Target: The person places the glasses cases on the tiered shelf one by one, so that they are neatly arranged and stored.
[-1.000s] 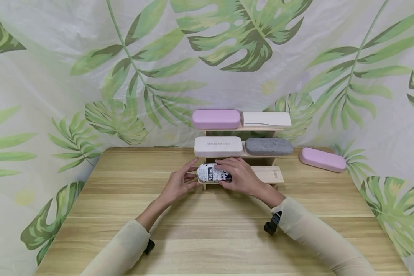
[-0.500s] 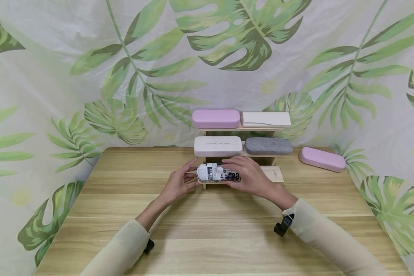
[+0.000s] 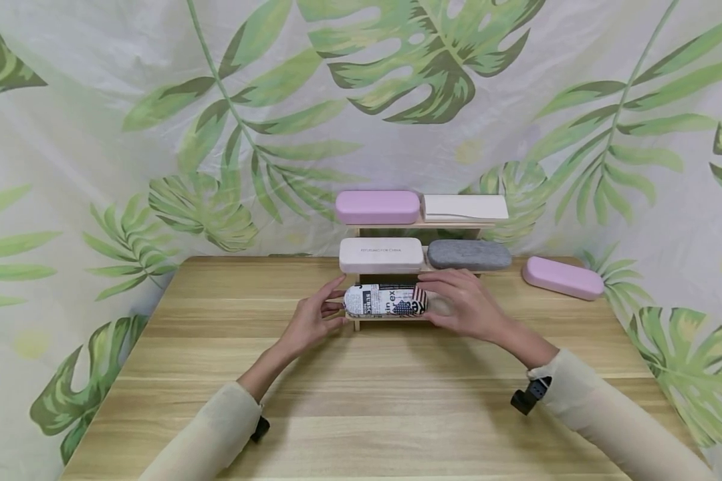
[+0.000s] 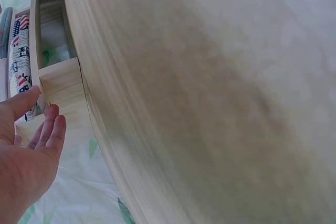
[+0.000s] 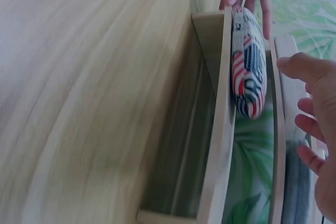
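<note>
A glasses case (image 3: 373, 300) with newspaper print and flag patches lies on the lowest tier of the wooden rack (image 5: 222, 93), toward its left end. My left hand (image 3: 314, 321) is at the case's left end, fingers and thumb spread around the rack's corner; the left wrist view shows the thumb by the case tip. Whether it presses the case or only the rack, I cannot tell. My right hand (image 3: 466, 307) hovers over the tier's right part, beside the case's right end. Its fingers are apart and hold nothing, with a gap from the case in the right wrist view.
Above, the middle tier bears a white glasses case (image 3: 381, 255) and a grey fabric one (image 3: 469, 255). A pink case (image 3: 377, 208) and a white flap case (image 3: 464, 208) sit on top. Another pink case (image 3: 562, 278) lies on the wooden table (image 3: 361, 414) at right.
My right hand has slid rightward along the printed case and come off it, uncovering its right end. The left hand and the case have stayed in place.
</note>
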`<state>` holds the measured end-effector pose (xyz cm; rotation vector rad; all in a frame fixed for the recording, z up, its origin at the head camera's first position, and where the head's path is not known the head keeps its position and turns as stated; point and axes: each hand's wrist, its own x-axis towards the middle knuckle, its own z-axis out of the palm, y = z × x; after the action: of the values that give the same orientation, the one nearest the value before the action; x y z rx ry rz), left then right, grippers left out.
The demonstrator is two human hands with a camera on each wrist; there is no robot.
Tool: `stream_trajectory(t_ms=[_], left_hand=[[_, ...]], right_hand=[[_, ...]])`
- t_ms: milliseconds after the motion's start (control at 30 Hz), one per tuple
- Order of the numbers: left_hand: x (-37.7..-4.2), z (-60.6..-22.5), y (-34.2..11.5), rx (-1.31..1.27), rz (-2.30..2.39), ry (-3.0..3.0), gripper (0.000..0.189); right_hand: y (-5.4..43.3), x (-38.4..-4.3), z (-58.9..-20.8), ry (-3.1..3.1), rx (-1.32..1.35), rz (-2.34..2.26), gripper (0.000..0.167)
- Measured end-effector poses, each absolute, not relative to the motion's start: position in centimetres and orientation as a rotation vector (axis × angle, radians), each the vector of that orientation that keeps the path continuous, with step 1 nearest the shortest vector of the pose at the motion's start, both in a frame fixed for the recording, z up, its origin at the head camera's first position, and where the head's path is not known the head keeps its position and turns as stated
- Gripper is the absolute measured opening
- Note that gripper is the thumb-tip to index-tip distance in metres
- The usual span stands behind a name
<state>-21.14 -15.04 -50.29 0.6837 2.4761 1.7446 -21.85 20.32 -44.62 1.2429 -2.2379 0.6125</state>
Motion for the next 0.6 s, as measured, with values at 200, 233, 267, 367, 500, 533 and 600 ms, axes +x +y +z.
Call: stream_trajectory(t_ms=[200,233,267,367,500,533,600], left_hand=[[-21.1,-50.0,-15.1,0.653,1.719,2.491,0.092],[-21.1,-50.0,-15.1,0.648,1.714,2.494,0.091],[-21.1,-50.0,-15.1,0.644,1.710,2.497,0.091],[-21.1,-50.0,-15.0,0.654,1.705,2.502,0.091],[-21.2,-50.2,-15.0,0.682,1.713,2.507,0.092],[-21.2,-50.3,-15.0,0.688,1.714,2.508,0.092],[-21.2,-50.3,-15.0,0.698,1.712,2.513,0.092]], right_hand=[[22.4,-21.8,-43.8,-2.257,1.261,0.650,0.058],[22.7,-21.8,-43.7,-2.270,1.263,0.650,0.058],[23.0,-21.8,-43.6,-2.280,1.266,0.646,0.059],[23.9,-21.8,-43.2,-2.296,1.278,0.629,0.061],[25.1,-21.9,-42.8,-2.279,1.292,0.616,0.060],[25.4,-22.0,-42.7,-2.274,1.294,0.615,0.060],[26.0,-22.0,-42.5,-2.270,1.292,0.609,0.060]])
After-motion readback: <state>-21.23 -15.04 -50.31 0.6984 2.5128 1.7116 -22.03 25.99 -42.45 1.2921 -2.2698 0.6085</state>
